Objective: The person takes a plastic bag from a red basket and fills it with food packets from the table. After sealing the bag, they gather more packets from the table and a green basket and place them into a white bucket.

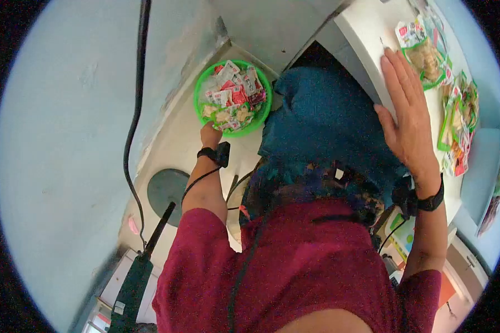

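My left hand (210,134) is down at the near rim of a round green basket (198,91) on the floor. Its fingers look curled in, beside the snack packets, and what they grip is hidden. Red and white sachets (236,91) fill much of the basket. Small green-edged packets with pale contents (225,115) lie at its near side. My right hand (410,108) rests flat at the edge of a white tabletop (366,33), fingers stretched out. Just beyond its fingertips lies a clear green-edged bag with tan pieces (426,58).
More green-edged packets (458,122) lie farther along the tabletop, close to a light blue plastic thing (480,172). A stand with a round dark base (166,194) is left of my left arm. A black cable (133,127) hangs by the wall.
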The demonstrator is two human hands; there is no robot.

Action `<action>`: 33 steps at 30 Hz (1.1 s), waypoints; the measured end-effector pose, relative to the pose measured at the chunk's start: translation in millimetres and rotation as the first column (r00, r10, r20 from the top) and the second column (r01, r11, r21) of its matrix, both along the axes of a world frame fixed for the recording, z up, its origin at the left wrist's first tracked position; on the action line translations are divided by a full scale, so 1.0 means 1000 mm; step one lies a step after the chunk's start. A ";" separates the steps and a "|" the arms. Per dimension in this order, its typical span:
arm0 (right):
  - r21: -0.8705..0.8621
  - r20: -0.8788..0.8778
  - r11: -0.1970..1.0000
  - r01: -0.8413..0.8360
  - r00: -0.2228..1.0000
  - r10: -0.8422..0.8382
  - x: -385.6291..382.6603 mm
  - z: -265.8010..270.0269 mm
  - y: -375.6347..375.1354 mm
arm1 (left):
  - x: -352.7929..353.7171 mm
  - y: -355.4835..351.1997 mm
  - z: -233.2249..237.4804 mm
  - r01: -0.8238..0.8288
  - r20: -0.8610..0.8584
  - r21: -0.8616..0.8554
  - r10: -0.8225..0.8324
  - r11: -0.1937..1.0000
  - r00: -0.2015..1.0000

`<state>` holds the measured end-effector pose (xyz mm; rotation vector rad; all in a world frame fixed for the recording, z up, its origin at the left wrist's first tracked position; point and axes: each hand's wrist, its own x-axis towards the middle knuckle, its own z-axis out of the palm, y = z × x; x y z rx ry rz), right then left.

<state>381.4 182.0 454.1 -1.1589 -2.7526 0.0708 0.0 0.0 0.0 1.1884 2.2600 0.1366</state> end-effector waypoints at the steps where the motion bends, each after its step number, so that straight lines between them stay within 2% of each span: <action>1: -0.006 -0.005 1.000 0.007 1.000 -0.007 0.002 -0.001 -0.002 | 0.006 0.000 0.002 -0.036 0.004 0.025 0.036 0.999 0.999; 2: -0.015 -0.010 1.000 0.014 1.000 -0.014 0.005 -0.003 -0.004 | 0.010 -0.002 0.005 -0.072 0.009 0.048 0.072 0.996 0.997; 5: -0.015 0.017 0.999 0.039 0.999 -0.039 -0.007 0.000 0.001 | 0.009 0.014 0.019 -0.042 0.059 0.068 0.038 0.997 0.997; 8: -0.029 0.008 1.000 0.007 1.000 -0.007 -0.005 0.000 0.003 | 0.014 0.017 0.007 -0.014 0.003 0.114 0.014 0.993 1.000; 11: -0.026 0.035 1.000 0.014 0.999 -0.013 -0.005 0.000 0.004 | 0.016 0.028 0.003 0.018 0.005 0.002 -0.018 1.000 1.000; 15: -0.058 0.056 0.997 0.043 0.998 -0.040 -0.012 0.002 0.001 | 0.004 0.029 -0.035 0.120 -0.102 0.061 -0.114 0.991 0.988; 16: -0.061 0.069 0.997 0.051 0.997 -0.046 -0.012 0.003 0.000 | 0.004 0.037 -0.018 0.058 -0.015 -0.053 -0.058 0.997 0.998; 17: -0.066 0.084 0.996 0.061 0.995 -0.055 -0.012 0.004 0.000 | 0.006 0.038 -0.048 0.039 -0.072 -0.005 -0.040 0.999 0.997; 20: -0.078 0.091 0.994 0.074 0.994 -0.066 -0.014 0.003 -0.001 | -0.004 0.044 -0.022 0.087 -0.114 -0.076 -0.095 0.993 0.989; 24: -0.082 0.118 0.991 0.103 0.989 -0.093 -0.014 0.003 -0.003 | -0.015 0.047 -0.017 0.119 -0.146 -0.189 -0.148 0.975 0.978; 28: -0.085 0.134 0.991 0.101 0.987 -0.089 -0.012 0.001 -0.002 | -0.018 0.050 -0.009 0.129 -0.152 -0.181 -0.158 0.975 0.976; 33: -0.088 0.142 0.987 0.131 0.983 -0.118 -0.009 -0.001 -0.001 | -0.019 0.055 -0.030 0.172 -0.213 -0.141 -0.200 0.975 0.956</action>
